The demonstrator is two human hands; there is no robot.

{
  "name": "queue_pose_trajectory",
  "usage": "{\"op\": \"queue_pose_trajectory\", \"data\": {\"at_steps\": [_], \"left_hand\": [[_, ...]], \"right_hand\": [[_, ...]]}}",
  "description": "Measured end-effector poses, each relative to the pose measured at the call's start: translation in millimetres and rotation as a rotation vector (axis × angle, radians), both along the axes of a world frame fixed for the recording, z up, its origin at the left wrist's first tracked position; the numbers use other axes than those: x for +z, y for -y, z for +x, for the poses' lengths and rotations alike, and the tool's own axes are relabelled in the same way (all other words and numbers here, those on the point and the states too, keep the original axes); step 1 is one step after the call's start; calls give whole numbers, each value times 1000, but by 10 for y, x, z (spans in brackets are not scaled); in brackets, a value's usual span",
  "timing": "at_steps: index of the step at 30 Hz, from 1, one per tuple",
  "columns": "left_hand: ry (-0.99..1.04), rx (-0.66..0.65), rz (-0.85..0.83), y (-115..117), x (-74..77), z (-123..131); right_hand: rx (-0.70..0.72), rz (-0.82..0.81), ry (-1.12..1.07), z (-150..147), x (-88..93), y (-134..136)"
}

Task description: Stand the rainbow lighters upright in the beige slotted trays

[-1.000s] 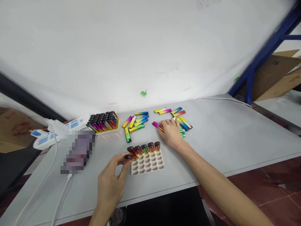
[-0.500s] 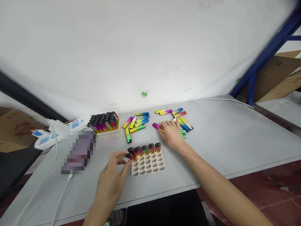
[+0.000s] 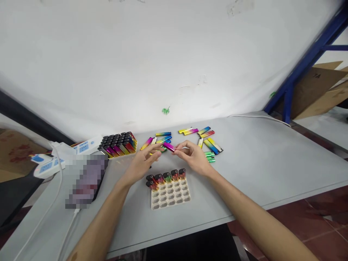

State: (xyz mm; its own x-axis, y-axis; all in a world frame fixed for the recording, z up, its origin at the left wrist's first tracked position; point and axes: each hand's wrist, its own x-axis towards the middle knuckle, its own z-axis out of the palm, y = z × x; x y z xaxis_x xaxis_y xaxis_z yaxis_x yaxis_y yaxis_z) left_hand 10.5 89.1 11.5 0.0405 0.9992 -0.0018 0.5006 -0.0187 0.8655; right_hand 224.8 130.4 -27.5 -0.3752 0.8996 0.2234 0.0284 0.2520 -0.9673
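Note:
Between thumb and fingers, my right hand point(image 3: 191, 156) holds a magenta lighter point(image 3: 169, 146) above the table. My left hand point(image 3: 144, 161) is just left of that lighter, thumb and fingers apart; contact with its far end cannot be made out. Below both hands sits a pale tray point(image 3: 170, 195) with oval holes. Several black-topped lighters point(image 3: 167, 177) stand in its back row, and one more point(image 3: 152, 185) stands at the left of the following row. Loose shiny lighters lie behind my left hand and beyond my right hand point(image 3: 213, 145).
A full tray of upright lighters point(image 3: 119, 144) stands at the back left. Beside it are a white power strip point(image 3: 49, 166), a blurred phone point(image 3: 88, 179) and a white cable point(image 3: 69, 228). A wall point(image 3: 163, 65) borders the table point(image 3: 261, 159).
My left hand has left the lighter at the tray's left edge and moved up and right. My right hand has lifted the magenta lighter and brought it left.

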Motion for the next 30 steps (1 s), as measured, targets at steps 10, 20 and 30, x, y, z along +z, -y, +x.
{"op": "queue_pose_trajectory", "data": {"at_steps": [10, 20, 30], "left_hand": [[833, 86, 103, -226, -262, 217], [963, 239, -30, -187, -242, 96], [965, 257, -61, -144, -156, 67]], "right_hand": [[-202, 363, 500, 13, 5, 8], [-473, 542, 1079, 116, -112, -384], [-345, 442, 1172, 23, -211, -605]]}}
